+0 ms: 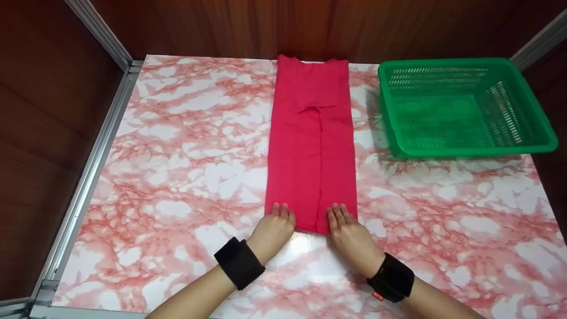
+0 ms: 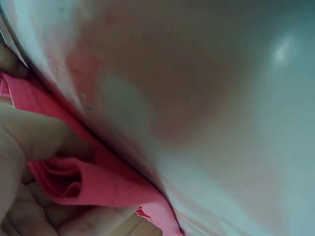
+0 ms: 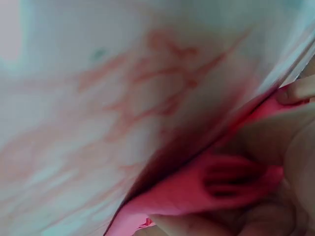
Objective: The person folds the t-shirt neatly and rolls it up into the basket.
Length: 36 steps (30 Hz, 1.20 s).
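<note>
A red garment (image 1: 294,146), folded into a long narrow strip, lies lengthwise on the table. Its folded side edges meet in a seam right of the middle, and a loose flap sits near the far end. At the near left corner my left hand (image 1: 274,228) pinches the hem; the left wrist view shows the rolled cloth (image 2: 98,184) between thumb and fingers. My right hand (image 1: 350,235) pinches the near right corner the same way, with cloth (image 3: 182,189) between thumb and fingers in the right wrist view. Both wrists wear black bands.
A green plastic basket (image 1: 443,153) with slotted sides stands at the back right, apart from the garment. The table (image 1: 186,177) has a red and white marbled top. Dark wooden panels (image 1: 199,26) with metal frame rails (image 1: 95,159) enclose it at the back and sides.
</note>
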Each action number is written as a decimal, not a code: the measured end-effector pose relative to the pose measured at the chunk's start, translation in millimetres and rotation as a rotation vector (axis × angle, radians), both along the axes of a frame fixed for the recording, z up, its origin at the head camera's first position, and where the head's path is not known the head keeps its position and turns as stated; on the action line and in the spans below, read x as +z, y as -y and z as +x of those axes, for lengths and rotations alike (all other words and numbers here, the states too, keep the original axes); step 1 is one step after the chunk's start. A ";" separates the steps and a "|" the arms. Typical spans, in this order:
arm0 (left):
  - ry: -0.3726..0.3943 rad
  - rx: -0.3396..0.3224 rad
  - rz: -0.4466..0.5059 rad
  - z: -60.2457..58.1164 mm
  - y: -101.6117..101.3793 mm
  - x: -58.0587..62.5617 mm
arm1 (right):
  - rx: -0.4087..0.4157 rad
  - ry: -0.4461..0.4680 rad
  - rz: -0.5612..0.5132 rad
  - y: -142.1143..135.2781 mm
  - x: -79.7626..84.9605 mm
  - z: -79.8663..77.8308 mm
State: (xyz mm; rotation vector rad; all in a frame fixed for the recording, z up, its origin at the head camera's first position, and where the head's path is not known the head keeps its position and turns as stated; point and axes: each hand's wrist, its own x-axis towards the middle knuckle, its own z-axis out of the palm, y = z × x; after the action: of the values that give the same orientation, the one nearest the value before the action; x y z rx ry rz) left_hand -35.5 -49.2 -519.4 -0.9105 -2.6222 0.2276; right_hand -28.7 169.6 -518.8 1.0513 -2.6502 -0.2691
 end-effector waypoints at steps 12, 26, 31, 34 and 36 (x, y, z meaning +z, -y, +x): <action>0.316 -0.029 0.119 -11.1 15.0 26.8 | -0.028 0.318 -0.251 -12.0 22.8 -14.4; 0.619 0.037 0.381 -74.0 25.0 90.7 | -0.033 0.553 -0.565 -22.2 84.3 -81.8; 0.640 0.077 0.449 -104.7 25.1 100.2 | -0.063 0.511 -0.579 -25.4 91.4 -115.6; 0.642 0.092 0.460 -120.7 25.5 100.0 | -0.077 0.497 -0.561 -26.5 91.2 -131.8; 0.647 0.102 0.475 -130.2 26.6 98.1 | -0.093 0.495 -0.555 -26.5 90.3 -140.9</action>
State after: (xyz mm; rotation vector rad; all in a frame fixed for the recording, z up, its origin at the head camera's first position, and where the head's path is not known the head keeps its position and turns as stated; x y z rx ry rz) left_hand -165.7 -75.8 -421.3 -0.7644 -3.0750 -0.7585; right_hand -169.6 196.1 -428.5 0.8845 -2.9130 0.7636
